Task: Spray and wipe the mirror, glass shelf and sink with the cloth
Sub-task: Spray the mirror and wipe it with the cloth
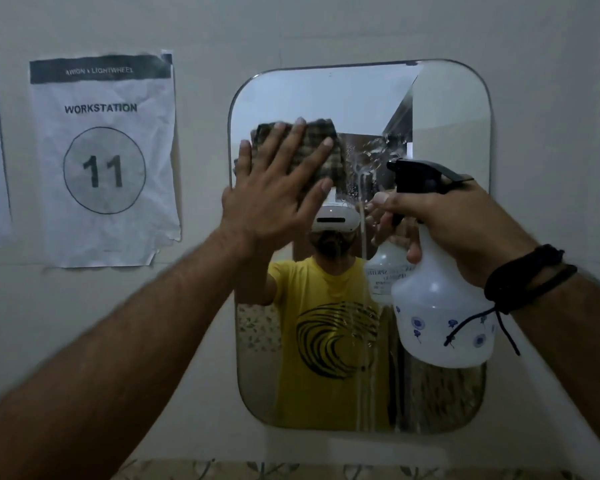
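Left hand pressing flat on soft cloth, mirror's upper left | right hand gripping light bottle by neck | glass looking slippery, fragile.

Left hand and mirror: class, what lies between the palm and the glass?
In the head view, a checked cloth lies between the left hand and the mirror, pressed flat by straight fingers.
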